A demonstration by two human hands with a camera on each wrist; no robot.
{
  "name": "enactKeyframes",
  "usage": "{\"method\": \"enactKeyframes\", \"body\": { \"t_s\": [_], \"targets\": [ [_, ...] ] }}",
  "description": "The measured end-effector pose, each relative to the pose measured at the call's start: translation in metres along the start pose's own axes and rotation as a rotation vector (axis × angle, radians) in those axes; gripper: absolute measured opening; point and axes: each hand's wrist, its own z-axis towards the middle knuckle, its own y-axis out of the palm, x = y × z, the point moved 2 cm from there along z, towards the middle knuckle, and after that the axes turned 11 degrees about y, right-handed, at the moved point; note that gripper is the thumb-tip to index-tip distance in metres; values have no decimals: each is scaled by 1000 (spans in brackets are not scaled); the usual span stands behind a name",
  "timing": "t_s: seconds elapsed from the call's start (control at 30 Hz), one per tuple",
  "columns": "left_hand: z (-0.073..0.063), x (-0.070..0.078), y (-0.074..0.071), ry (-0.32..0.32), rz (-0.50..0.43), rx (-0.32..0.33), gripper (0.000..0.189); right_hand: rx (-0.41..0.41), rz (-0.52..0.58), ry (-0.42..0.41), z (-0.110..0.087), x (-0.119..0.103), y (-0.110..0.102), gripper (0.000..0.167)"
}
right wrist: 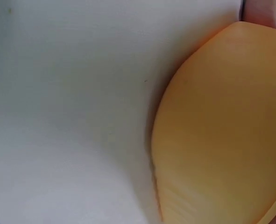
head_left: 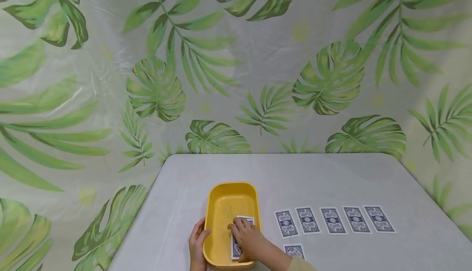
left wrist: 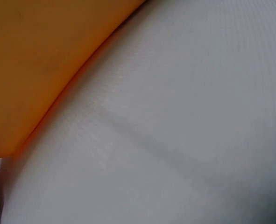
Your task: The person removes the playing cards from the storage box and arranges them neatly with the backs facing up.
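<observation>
A yellow plastic tray [head_left: 220, 205] with raised walls stands on the table, its outer wall filling part of both wrist views. My left hand [head_left: 198, 244] grips its left side, thumb over the rim and fingers along the outside. Inside the tray, at its right, blue-backed playing cards [head_left: 235, 251] lie face down. My right hand [head_left: 248, 240] reaches over the right rim onto them. Its fingers curl over the card's far part and the thumb is at the near end; the palm hides much of the cards.
Right of the tray, a row of several face-down playing cards [head_left: 333, 221] lies on the white table [head_left: 295, 177]. Another face-down card [head_left: 293, 250] lies nearer, close to my right forearm, partly covered by it. A leaf-patterned sheet [head_left: 273, 58] hangs behind the table.
</observation>
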Motion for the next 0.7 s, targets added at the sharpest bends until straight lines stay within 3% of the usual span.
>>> {"method": "enactKeyframes", "body": {
  "t_s": [0.2,0.47,0.7],
  "targets": [
    [-1,1,1,6,12,4,45,51,64,-31,0,1,-5,91],
    [-2,0,0,10,8,14,45,68,330,35,-9,10,-17,104],
    [-1,2,0,14,-5,12,45,84,346,68,-22,28,-33,103]
  ]
}}
